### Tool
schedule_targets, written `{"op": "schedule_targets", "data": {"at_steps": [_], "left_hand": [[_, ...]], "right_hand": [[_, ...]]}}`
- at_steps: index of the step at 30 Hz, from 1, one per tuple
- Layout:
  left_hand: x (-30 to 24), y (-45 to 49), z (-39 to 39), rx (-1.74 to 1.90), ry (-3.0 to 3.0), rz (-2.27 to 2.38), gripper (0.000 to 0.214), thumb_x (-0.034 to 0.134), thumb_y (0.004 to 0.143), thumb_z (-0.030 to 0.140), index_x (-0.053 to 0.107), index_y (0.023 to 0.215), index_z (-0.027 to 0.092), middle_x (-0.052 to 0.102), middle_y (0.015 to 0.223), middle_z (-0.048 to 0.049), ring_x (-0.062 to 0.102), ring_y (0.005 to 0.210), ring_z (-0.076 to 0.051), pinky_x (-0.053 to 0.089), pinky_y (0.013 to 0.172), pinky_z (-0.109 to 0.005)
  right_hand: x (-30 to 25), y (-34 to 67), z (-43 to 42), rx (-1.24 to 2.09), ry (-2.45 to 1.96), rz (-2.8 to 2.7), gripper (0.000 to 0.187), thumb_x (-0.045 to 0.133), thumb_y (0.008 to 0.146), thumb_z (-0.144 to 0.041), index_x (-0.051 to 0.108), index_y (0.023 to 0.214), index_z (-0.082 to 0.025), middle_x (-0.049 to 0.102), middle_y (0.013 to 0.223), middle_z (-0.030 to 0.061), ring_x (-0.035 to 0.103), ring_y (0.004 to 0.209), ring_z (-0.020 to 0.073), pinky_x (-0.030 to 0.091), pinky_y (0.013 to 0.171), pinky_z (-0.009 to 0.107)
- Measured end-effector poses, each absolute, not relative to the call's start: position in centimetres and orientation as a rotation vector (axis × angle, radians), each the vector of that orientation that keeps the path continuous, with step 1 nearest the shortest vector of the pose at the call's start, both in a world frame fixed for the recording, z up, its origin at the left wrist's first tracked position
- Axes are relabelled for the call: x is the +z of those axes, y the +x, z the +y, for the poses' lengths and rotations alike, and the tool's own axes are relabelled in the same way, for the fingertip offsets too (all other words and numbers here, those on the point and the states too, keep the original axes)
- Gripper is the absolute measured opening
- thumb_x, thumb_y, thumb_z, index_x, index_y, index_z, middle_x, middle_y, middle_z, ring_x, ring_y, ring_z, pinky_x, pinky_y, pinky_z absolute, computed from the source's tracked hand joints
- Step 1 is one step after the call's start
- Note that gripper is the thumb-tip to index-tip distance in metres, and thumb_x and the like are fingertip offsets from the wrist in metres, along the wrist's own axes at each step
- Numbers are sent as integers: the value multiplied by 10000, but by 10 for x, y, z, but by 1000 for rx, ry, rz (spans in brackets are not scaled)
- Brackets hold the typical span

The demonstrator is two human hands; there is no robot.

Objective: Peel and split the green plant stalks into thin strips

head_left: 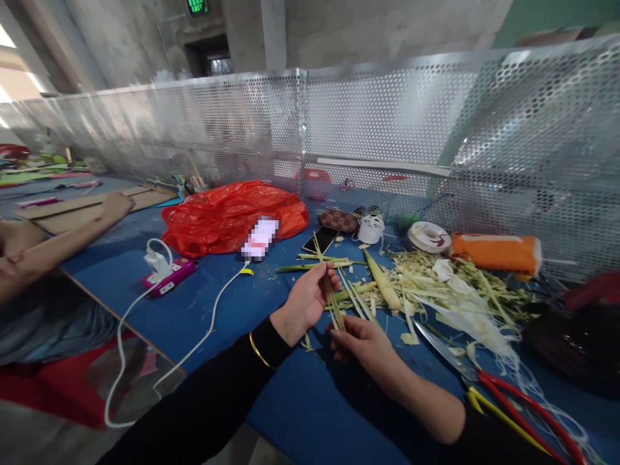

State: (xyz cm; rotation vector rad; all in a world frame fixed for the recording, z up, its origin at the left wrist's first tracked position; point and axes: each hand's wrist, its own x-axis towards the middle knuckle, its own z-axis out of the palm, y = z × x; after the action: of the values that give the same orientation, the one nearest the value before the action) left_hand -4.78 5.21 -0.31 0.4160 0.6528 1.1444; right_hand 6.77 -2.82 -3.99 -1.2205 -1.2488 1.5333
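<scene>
Thin green plant strips (pixel 333 298) run between my two hands, over the blue table. My left hand (pixel 310 297) is closed on their upper part, thumb and fingers pinched together. Around the lower end, my right hand (pixel 364 345) is closed too; some of its fingers are hidden beneath. Just beyond the strips lie a pale green bamboo shoot (pixel 382 279) and several loose green stalks. To the right spreads a heap of plant shavings (pixel 426 284). Scissors (pixel 450 355) with red and yellow handles rest near my right forearm, blades pointing away.
A red plastic bag (pixel 217 216) and a lit phone (pixel 260 237) on a white cable lie ahead left. A purple power strip (pixel 174 276) sits left, near another person's arm (pixel 82 236). Behind stand a tape roll (pixel 429 236), an orange packet (pixel 496 252) and a perforated metal screen (pixel 378 110).
</scene>
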Motion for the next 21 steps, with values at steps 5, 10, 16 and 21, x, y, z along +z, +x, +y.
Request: {"op": "schedule_targets", "data": {"at_steps": [5,10,16,21], "left_hand": [[-2,-50,55,1136,419,650,168,503,899,139,647,821,100,602,613,3,595,519,-79,539,558,-205],[2,-51,56,1144,410,655,148,526,888,133,651,815,104,597,600,7,592,517,-78,541,569,-206],[8,-49,56,1143,403,658,145,535,891,148,651,817,105,589,594,17,588,513,-68,535,566,-195],[8,-48,54,1131,399,683,153,512,901,141,645,834,105,587,601,21,587,504,-67,535,558,-194]], "right_hand": [[-41,66,-28,1520,-1232,-1238,432,654,668,-594,559,743,-179,576,580,-47,523,460,86,381,469,222],[-42,68,-29,1506,-1228,-1243,382,659,683,-549,557,749,-187,572,593,-45,529,472,91,389,480,229],[-42,68,-31,1496,-1210,-1258,321,654,701,-484,571,779,-184,566,588,-50,536,486,97,391,489,231],[-40,66,-32,1474,-1203,-1279,298,645,697,-459,573,776,-180,568,592,-45,540,492,103,401,494,235]]}}
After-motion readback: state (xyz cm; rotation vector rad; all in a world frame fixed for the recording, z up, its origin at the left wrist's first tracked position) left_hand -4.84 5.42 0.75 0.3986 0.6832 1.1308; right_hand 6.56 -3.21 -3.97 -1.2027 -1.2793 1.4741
